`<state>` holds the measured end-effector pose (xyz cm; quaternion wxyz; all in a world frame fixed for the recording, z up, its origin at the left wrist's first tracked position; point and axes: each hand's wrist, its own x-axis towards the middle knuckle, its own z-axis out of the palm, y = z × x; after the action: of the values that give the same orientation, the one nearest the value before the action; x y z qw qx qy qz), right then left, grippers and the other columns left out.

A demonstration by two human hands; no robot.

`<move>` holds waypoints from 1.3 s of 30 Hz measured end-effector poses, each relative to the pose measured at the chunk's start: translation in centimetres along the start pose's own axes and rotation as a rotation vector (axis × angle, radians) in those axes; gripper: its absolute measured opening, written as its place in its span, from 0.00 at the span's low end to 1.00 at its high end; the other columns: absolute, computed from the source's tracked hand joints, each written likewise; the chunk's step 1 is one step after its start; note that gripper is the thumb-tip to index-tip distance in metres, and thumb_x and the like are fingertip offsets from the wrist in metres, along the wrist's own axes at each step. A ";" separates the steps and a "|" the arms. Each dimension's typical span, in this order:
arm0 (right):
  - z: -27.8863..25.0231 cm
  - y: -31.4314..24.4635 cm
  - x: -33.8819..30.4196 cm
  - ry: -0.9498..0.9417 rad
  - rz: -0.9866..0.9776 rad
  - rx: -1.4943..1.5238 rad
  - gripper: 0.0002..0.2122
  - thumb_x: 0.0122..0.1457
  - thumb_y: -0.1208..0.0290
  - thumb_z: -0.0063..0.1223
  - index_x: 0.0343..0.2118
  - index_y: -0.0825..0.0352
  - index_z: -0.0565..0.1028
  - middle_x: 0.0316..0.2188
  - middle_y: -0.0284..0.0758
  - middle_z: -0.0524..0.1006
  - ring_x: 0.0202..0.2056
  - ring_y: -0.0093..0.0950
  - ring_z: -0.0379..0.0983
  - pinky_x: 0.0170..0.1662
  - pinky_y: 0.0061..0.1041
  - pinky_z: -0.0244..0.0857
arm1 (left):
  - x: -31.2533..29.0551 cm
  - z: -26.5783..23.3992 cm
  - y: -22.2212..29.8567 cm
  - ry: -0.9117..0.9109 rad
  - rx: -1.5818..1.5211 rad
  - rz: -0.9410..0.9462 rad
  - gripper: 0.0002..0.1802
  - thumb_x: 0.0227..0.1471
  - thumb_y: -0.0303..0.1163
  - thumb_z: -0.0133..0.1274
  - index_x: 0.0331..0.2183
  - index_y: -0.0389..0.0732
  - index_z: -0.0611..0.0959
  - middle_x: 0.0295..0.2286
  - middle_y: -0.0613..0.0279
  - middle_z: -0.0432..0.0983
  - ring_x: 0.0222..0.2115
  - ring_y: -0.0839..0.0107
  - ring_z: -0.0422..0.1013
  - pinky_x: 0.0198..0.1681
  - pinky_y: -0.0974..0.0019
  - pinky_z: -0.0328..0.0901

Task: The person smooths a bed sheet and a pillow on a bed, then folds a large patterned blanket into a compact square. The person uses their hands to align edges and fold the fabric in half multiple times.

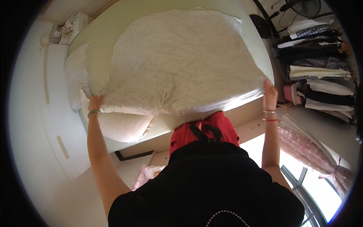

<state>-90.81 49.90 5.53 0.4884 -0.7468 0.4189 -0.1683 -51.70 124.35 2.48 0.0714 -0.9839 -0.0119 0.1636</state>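
A pale quilt point(177, 56) with a fine small print lies spread over the bed, which has a light green sheet point(102, 30). My left hand point(96, 102) is closed on the quilt's near left edge. At the near right corner, my right hand point(270, 96) pinches the quilt, and the edge between my hands hangs in soft folds. Just beside my left wrist, a dotted pillow point(123, 126) with a frilled border lies partly under the quilt. Another printed pillow point(76, 70) rests by the headboard side. The fingertips of my left hand are partly hidden by the cloth.
Clothes on hangers point(321, 72) fill a rack at the right, above a pink box point(292, 94). A black fan point(306, 7) stands at the far right. White cabinets point(45, 113) line the left. Pink curtains point(306, 151) hang by the window at the lower right.
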 end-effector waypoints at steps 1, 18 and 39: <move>2.7 -1.4 -1.0 0.014 -0.014 0.005 0.17 0.65 0.62 0.50 0.22 0.67 0.74 0.16 0.25 0.61 0.21 0.17 0.52 0.22 0.25 0.49 | 0.2 0.3 -0.2 -0.048 0.085 0.000 0.32 0.50 0.57 0.51 0.45 0.39 0.79 0.43 0.38 0.74 0.46 0.44 0.70 0.48 0.45 0.64; 11.6 -2.2 -16.0 -1.113 -0.475 -0.418 0.08 0.54 0.69 0.47 0.35 0.60 0.76 0.25 0.43 0.77 0.27 0.43 0.76 0.31 0.41 0.69 | -11.6 10.2 48.3 -0.195 -0.354 0.675 0.36 0.53 0.24 0.48 0.62 0.42 0.58 0.41 0.36 0.73 0.38 0.43 0.73 0.40 0.50 0.69; 20.8 17.5 5.2 -0.655 0.730 0.649 0.18 0.63 0.66 0.49 0.51 0.74 0.72 0.44 0.40 0.77 0.45 0.32 0.75 0.44 0.28 0.74 | -11.2 11.4 55.9 -0.727 -1.180 0.135 0.15 0.60 0.41 0.48 0.42 0.42 0.79 0.29 0.64 0.79 0.24 0.79 0.74 0.27 0.74 0.68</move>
<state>-82.08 55.03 -20.18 0.8223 -0.3796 0.4033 0.1308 -66.01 70.12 -12.70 -0.4940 -0.7398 -0.0610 0.4527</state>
